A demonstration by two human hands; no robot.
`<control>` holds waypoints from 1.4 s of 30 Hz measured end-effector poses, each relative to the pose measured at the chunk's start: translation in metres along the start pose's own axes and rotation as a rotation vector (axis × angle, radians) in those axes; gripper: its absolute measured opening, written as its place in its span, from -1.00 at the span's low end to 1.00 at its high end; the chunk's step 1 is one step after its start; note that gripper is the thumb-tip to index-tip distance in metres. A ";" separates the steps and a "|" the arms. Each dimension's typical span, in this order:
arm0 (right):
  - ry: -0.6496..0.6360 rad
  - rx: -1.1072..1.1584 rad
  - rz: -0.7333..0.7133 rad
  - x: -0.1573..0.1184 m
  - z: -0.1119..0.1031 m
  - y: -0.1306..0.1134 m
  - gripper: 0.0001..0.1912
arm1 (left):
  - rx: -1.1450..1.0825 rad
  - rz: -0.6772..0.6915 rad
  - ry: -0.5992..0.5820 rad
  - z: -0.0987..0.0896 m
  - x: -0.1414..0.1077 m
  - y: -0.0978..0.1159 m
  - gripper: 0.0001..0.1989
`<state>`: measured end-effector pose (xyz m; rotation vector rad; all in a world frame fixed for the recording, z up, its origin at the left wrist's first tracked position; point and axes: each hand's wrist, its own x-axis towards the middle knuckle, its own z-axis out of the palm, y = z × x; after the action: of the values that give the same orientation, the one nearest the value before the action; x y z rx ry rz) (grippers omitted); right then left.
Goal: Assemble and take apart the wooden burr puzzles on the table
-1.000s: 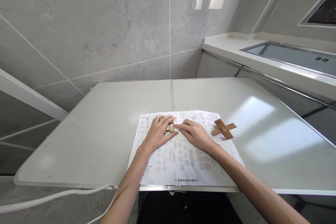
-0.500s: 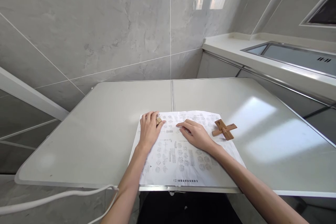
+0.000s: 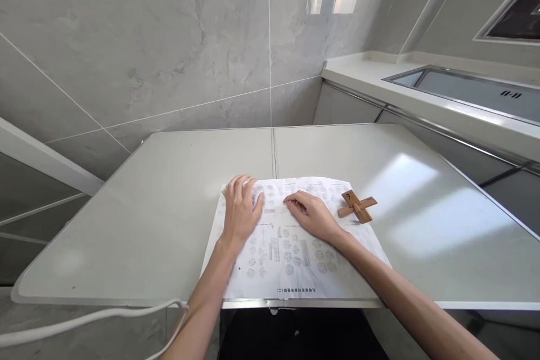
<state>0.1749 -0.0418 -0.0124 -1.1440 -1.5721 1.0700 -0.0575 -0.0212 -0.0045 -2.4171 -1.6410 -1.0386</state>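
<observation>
My left hand (image 3: 240, 211) rests on the printed paper sheet (image 3: 270, 281), with its fingers apart and the thumb held out to the right. Just past its outer edge pokes the corner of a small light wooden piece (image 3: 224, 191); the hand hides the rest of it. Over the middle of the sheet lies my right hand (image 3: 310, 215), its fingers loosely bent and the thumb a little apart from them, with nothing visible in it. To its right, a cross of interlocked brown wooden bars (image 3: 358, 206) sits at the sheet's right edge.
The sheet lies at the front edge of a pale folding table (image 3: 147, 208) with a centre seam. A white cable (image 3: 105, 313) runs at the lower left. Behind is a grey tiled wall (image 3: 169, 39); a white counter (image 3: 358, 70) stands at the right.
The small wooden piece was between my left thumb and fingers; now it shows at the hand's outer left side. My right index finger has bent in more. The view has shifted slightly.
</observation>
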 end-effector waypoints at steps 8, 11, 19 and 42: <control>0.164 0.536 0.162 0.012 -0.012 0.000 -0.41 | -0.056 0.157 -0.087 0.002 -0.003 0.017 -0.83; 0.258 0.985 0.244 0.010 -0.018 0.001 -0.44 | -0.060 0.163 -0.093 0.003 -0.004 0.014 -0.83; 0.365 1.237 0.240 0.007 -0.024 0.005 -0.40 | -0.076 0.158 -0.129 0.003 -0.003 0.016 -0.81; 0.384 1.229 0.239 0.007 -0.025 0.008 -0.75 | -0.094 0.151 -0.157 0.004 -0.002 0.015 -0.81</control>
<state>0.1996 -0.0296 -0.0127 -0.5820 -0.2818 1.5074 -0.0430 -0.0283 -0.0041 -2.6983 -1.4516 -0.9458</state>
